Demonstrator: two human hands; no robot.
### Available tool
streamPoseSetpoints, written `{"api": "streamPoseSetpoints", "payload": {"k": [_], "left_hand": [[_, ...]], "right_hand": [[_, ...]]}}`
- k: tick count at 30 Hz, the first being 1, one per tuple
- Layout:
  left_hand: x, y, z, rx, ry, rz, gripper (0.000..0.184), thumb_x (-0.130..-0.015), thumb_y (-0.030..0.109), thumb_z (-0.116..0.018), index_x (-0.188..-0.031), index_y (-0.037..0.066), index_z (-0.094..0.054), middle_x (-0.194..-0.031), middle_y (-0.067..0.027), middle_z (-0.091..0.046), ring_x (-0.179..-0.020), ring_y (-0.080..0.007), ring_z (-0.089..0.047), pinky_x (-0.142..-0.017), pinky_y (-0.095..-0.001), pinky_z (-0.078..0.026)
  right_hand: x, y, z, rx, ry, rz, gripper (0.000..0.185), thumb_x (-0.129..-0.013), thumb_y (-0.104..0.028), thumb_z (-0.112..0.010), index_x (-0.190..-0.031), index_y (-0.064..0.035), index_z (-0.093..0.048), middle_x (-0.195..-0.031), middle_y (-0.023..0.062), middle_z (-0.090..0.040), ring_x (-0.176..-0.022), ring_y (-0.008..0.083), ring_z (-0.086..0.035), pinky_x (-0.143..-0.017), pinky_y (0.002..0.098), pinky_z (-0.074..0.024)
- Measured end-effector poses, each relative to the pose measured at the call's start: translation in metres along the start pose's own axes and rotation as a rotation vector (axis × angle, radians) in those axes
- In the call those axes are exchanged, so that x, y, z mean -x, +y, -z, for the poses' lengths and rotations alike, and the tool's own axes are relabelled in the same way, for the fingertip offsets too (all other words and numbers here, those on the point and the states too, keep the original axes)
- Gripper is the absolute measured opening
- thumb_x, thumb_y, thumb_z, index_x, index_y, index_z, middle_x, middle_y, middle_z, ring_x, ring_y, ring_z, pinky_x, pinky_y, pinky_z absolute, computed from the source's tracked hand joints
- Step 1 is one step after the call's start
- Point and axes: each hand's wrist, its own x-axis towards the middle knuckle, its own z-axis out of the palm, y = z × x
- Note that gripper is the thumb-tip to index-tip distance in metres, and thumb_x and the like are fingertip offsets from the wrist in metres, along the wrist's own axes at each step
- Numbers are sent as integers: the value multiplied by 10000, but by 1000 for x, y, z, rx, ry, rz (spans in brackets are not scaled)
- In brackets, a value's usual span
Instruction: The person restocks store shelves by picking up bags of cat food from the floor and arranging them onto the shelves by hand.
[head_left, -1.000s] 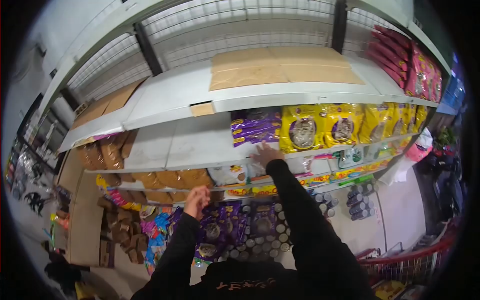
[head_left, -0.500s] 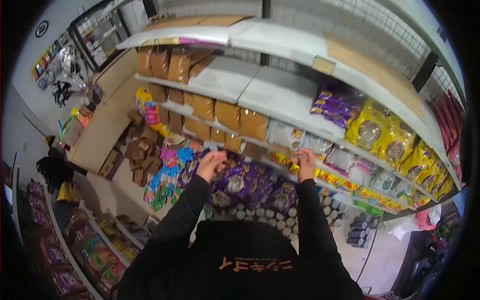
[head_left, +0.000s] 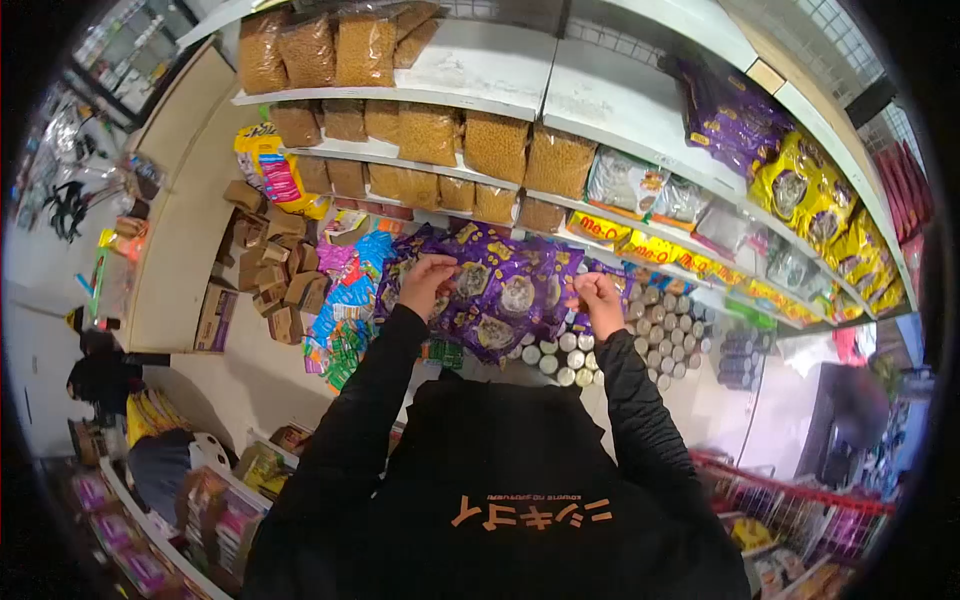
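My left hand (head_left: 429, 286) is curled, its fingertips over the left part of a pile of shiny purple bags (head_left: 497, 335). My right hand (head_left: 600, 303) is also curled, with thumb and fingers pressed together at the pile's right side. Whether either hand grips a bag edge cannot be made out. Round cans (head_left: 655, 340) stand in rows on the floor just right of the pile. Blue packets (head_left: 355, 290) and green packets (head_left: 345, 350) lie at its left.
Shelves (head_left: 480, 95) ahead carry brown pellet bags (head_left: 365, 50), yellow bags (head_left: 790, 185) and purple bags (head_left: 735, 120). Small cardboard boxes (head_left: 285, 325) lie at the left. A red-rimmed basket (head_left: 800, 490) is at the lower right; more stocked shelves stand at the lower left.
The view has tilted down and turned left, from the shelves to the floor pile. My right hand has come away from the shelf, and both hands are now over the purple bags.
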Motion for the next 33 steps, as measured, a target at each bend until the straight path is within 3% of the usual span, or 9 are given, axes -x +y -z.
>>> {"api": "streamPoseSetpoints", "payload": {"k": [7, 14, 23, 27, 29, 31, 33], "left_hand": [[-14, -33, 53, -5, -93, 136, 137, -869, 156, -541, -983, 85, -567, -888, -16, -591, -724, -87, -530, -620, -235, -425], [-7, -77, 73, -24, -139, 226, 153, -884, 188, -547, -995, 86, -567, -877, -13, -571, -721, -91, -517, -627, -253, -419], [-3, -175, 96, -96, -116, 484, 160, -898, 158, -527, -1050, 111, -543, -894, -21, -560, -727, -103, -516, -627, -269, -425], [-31, -223, 105, -117, -118, 501, 170, -903, 166, -522, -1064, 113, -541, -896, -23, -557, -718, -101, -509, -617, -279, -429], [-54, -246, 104, -106, -107, 508, 173, -905, 170, -521, -1066, 113, -542, -894, -22, -555, -715, -100, -506, -613, -282, -431], [-81, -268, 100, -131, -73, 535, 253, -906, 178, -521, -1149, 114, -499, -909, -22, -540, -716, -118, -498, -612, -334, -436], [-112, -326, 114, 81, -272, 480, 431, -900, 199, -530, -1297, 127, -379, -1124, -89, -504, -938, -208, -523, -707, -382, -462]], "right_hand": [[33, 39, -41, -90, 199, -237, 185, -876, -171, -510, -1034, -74, -507, -877, 61, -615, -653, 153, -602, -589, 258, -466], [26, 76, -61, 34, 116, -472, 204, -877, -124, -477, -1071, -62, -474, -957, 98, -600, -686, 209, -619, -595, 282, -477], [-16, 170, -62, 21, -9, -767, 238, -855, -172, -513, -1066, -64, -495, -961, 92, -615, -697, 184, -624, -605, 258, -473], [-44, 204, -65, 52, 16, -872, 236, -867, -154, -481, -1084, -60, -484, -972, 85, -613, -722, 196, -624, -635, 271, -480], [-67, 227, -59, 8, -19, -857, 256, -877, -139, -453, -1120, -60, -469, -1026, 90, -595, -804, 215, -616, -704, 297, -484], [-95, 250, -54, -16, -42, -867, 266, -882, -131, -439, -1138, -60, -462, -1053, 93, -586, -845, 225, -612, -738, 310, -486], [-129, 271, -50, -145, -20, -790, 301, -897, -128, -414, -1190, -63, -437, -1140, 94, -544, -973, 251, -569, -845, 342, -460]]}}
